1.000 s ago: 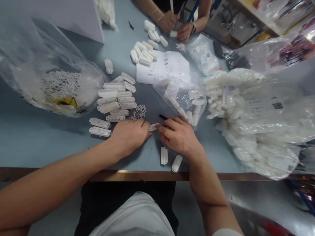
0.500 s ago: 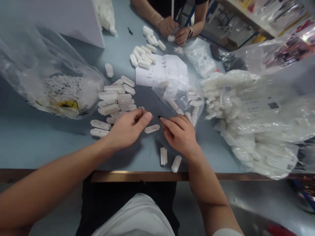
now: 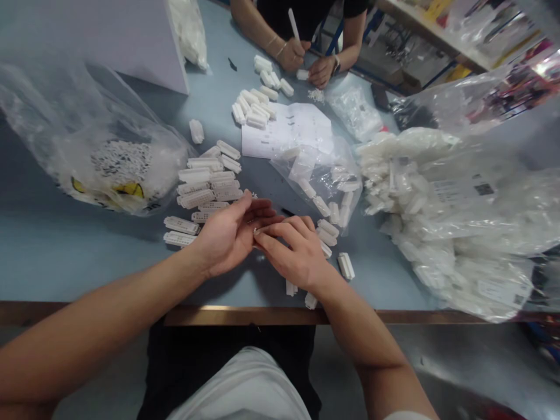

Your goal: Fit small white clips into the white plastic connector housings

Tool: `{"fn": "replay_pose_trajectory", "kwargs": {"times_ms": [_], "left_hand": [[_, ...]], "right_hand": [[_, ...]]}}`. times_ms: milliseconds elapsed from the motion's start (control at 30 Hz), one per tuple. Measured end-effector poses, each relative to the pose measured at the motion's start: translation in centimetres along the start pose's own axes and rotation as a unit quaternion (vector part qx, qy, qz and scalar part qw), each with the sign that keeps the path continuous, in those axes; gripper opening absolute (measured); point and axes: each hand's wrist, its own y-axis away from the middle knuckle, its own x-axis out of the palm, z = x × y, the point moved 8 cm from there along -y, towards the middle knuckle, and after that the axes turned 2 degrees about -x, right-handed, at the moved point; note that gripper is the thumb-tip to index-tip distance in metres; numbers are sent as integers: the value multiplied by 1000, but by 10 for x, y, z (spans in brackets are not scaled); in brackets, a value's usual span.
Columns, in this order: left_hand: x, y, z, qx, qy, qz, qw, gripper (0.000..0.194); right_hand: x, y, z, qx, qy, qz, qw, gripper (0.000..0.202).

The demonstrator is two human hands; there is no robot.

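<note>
My left hand (image 3: 230,236) is open above the table, palm turned up and fingers stretched to the right. At its palm, the thumb and fingers of my right hand (image 3: 295,254) pinch a small white piece (image 3: 255,231), too small to make out in detail. Left of my hands lies a stack of white slotted plastic housings (image 3: 196,198). A thin black tool (image 3: 287,212) shows just beyond my right fingers. Below my right hand, two white housings (image 3: 311,300) are partly covered by it. Another white housing (image 3: 346,266) lies to its right.
A clear bag of small white parts (image 3: 122,160) stands at left. Ahead are a printed sheet (image 3: 297,125) and a clear bag with housings (image 3: 321,205). Large filled bags (image 3: 459,216) cover the right side. Across the table, a co-worker's hands (image 3: 321,71) hold a white pen-like tool and a housing.
My hands have come together; the left has opened palm up, and the right has moved left to it with a small white piece. The co-worker's white tool has tilted.
</note>
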Motion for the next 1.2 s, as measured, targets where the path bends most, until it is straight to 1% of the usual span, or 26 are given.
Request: {"fn": "replay_pose_trajectory", "kwargs": {"times_ms": [100,167,233,300,400,433,500,633,700,833,867,900,933,967,1000,1033,1067,1100,1133,1167,1200], "left_hand": [[1,0,-4,28,-28,19,999,35],[4,1,-6,40,-59,33,997,38],[8,2,-4,32,-85,52,994,44],[13,4,-4,33,-119,71,990,48],[16,6,-7,66,-166,79,981,52],[17,6,-8,73,-168,79,980,51],[17,6,-7,69,-141,84,984,47],[18,7,-2,46,-61,95,992,41],[19,7,-1,52,-66,102,991,40],[22,8,-4,84,-102,134,982,37],[21,8,-7,99,-121,138,978,36],[20,9,-10,121,-161,137,970,34],[19,11,-15,151,-226,131,953,34],[18,13,-20,194,-321,113,920,35],[19,16,-25,238,-436,88,863,35],[20,19,-28,285,-545,60,786,35],[22,23,-31,330,-622,31,709,33],[24,26,-31,361,-681,12,637,33],[26,27,-28,377,-728,-1,573,32],[27,28,-24,384,-763,-8,521,33],[27,27,-19,384,-789,-10,480,34]], "right_hand": [[-5,0,-4,13,-2,-17,1000,13],[-7,-1,-7,28,5,-19,999,15],[-4,-1,-7,34,18,-4,999,18],[0,-1,-5,25,25,13,999,20],[4,-1,-3,15,15,22,1000,16],[5,-1,-3,18,10,22,1000,15],[5,-2,-5,33,-3,26,999,15],[9,-5,-11,61,-51,65,995,16],[11,-5,-12,65,-76,72,992,13],[4,-2,-18,76,-117,35,990,10],[0,0,-23,91,-125,24,988,10],[-3,2,-29,113,-132,15,985,10],[-6,5,-36,139,-138,8,981,10],[-9,8,-44,165,-141,2,976,11],[-11,10,-51,187,-144,-3,972,11],[-14,12,-57,201,-146,-10,969,12],[-16,13,-61,207,-148,-16,967,14],[-17,13,-64,204,-150,-20,967,17],[-16,13,-66,197,-152,-20,968,21],[-15,13,-67,190,-154,-15,970,24],[-13,13,-68,185,-155,-6,970,27]]}}
